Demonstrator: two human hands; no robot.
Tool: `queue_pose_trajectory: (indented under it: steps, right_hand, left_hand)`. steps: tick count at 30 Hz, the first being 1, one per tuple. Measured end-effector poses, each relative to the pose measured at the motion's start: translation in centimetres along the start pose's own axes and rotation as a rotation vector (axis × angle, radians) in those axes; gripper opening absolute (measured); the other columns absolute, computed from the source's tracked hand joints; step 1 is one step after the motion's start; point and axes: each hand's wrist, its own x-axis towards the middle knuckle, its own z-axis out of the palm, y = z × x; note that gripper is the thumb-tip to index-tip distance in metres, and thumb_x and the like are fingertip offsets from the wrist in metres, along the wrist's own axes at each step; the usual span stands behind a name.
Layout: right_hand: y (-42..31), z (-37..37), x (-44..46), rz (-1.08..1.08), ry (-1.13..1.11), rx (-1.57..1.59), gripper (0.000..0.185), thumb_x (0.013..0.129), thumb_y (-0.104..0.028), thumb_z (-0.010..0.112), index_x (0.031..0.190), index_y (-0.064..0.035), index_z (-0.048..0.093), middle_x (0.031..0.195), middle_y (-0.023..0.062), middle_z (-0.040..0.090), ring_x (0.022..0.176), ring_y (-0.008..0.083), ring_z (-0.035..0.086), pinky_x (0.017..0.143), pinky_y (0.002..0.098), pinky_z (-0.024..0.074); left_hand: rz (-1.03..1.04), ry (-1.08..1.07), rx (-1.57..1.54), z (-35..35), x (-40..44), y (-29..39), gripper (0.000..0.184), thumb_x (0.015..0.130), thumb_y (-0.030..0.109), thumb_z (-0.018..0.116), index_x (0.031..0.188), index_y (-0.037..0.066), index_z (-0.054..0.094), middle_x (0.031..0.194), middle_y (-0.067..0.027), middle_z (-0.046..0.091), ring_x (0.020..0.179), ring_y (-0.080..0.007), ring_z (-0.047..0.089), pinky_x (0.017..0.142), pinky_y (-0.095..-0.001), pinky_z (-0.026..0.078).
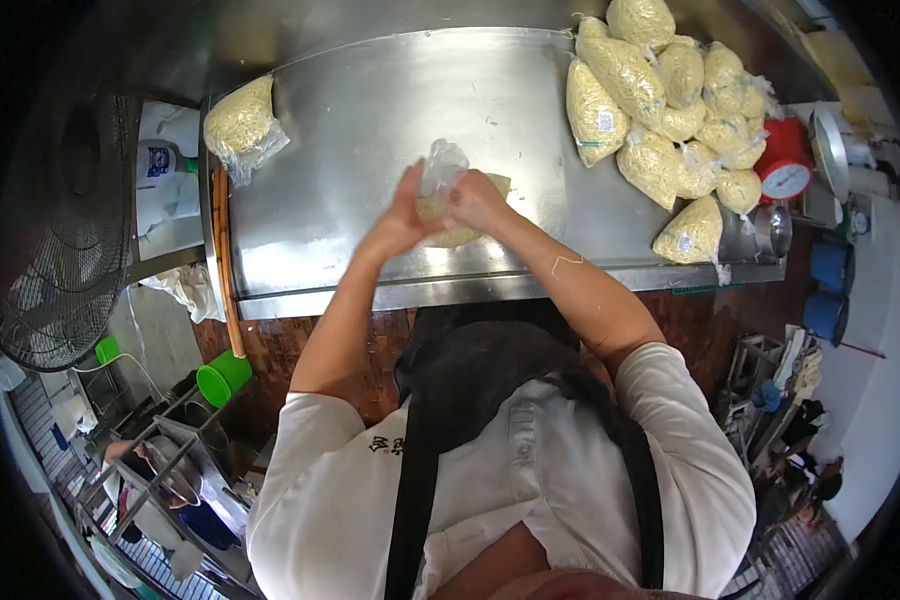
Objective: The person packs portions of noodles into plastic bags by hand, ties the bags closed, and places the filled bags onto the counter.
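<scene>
In front of me on the metal table lies a clear plastic bag [457, 238] filled with pale yellow, noodle-like strands. Its loose plastic neck [444, 160] sticks up between my hands. My right hand [478, 203] is closed around the gathered plastic on the right side of the neck. On the left side, my left hand [402, 222] lies against the bag with its fingers stretched out, slightly blurred. My forearms partly cover the bag. A thin pale strand [567, 263] clings to my right forearm.
Several filled bags [650, 95] are piled at the table's right, beside a red scale [785, 165]. Another filled bag [242, 122] lies at the left end. Wooden rods [226, 255] line the left edge, near a large fan [60, 230]. Another person's hand [120, 450] shows at lower left.
</scene>
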Motion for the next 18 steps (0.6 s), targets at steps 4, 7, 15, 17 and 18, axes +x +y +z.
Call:
queue_pose_trajectory:
  steps: [4, 7, 15, 17, 18]
  right_hand:
    - [-2.5, -2.2, -1.8, -0.069, 0.058, 0.201, 0.058, 0.081, -0.018, 0.07, 0.132, -0.0037, 0.048, 0.117, 0.0224, 0.063, 0.107, 0.037, 0.063, 0.089, 0.0399, 0.0507]
    - [1.5, -2.7, -3.8, 0.027, 0.094, -0.058, 0.095, 0.076, -0.033, 0.08, 0.148, 0.0, 0.028, 0.145, 0.0279, 0.04, 0.138, 0.0392, 0.036, 0.114, 0.0465, 0.0288]
    - [5.1, 5.9, -2.7, 0.016, 0.319, -0.573, 0.062, 0.075, -0.032, 0.076, 0.12, 0.0066, 0.056, 0.117, 0.0308, 0.057, 0.118, 0.0468, 0.05, 0.11, 0.0585, 0.0295]
    - [5.6, 5.4, -1.8, 0.009, 0.239, -0.449, 0.059, 0.08, -0.032, 0.072, 0.12, 0.0087, 0.057, 0.108, 0.0285, 0.063, 0.116, 0.0422, 0.055, 0.108, 0.0551, 0.0338]
    - [5.9, 4.9, -1.6, 0.005, 0.196, -0.39, 0.058, 0.082, -0.033, 0.069, 0.12, 0.0097, 0.057, 0.103, 0.0274, 0.066, 0.115, 0.04, 0.057, 0.106, 0.0533, 0.0359]
  left_hand:
    - [0.006, 0.038, 0.022, 3.6, -0.1, 0.3, 0.037, 0.092, 0.014, 0.059, 0.126, -0.002, 0.057, 0.12, -0.0159, 0.064, 0.114, -0.0293, 0.06, 0.094, -0.0395, 0.048]
    - [-0.449, 0.148, -0.5, 4.3, 2.3, -0.9, 0.025, 0.093, 0.015, 0.056, 0.109, -0.001, 0.065, 0.097, -0.0133, 0.069, 0.091, -0.0254, 0.066, 0.081, -0.0385, 0.052]
    - [-0.884, 0.271, -0.755, 9.5, 6.6, -2.2, 0.025, 0.099, 0.021, 0.053, 0.109, -0.001, 0.057, 0.088, -0.0103, 0.062, 0.075, -0.0207, 0.061, 0.063, -0.0345, 0.05]
    - [-0.826, 0.237, -0.877, 8.2, 6.6, -0.8, 0.029, 0.098, 0.022, 0.054, 0.113, -0.003, 0.056, 0.093, -0.0111, 0.063, 0.081, -0.0215, 0.062, 0.068, -0.0345, 0.05]
    - [-0.729, 0.232, -1.026, 7.5, 5.8, -0.1, 0.033, 0.098, 0.025, 0.054, 0.115, -0.004, 0.056, 0.096, -0.0116, 0.063, 0.084, -0.0216, 0.061, 0.073, -0.0349, 0.049]
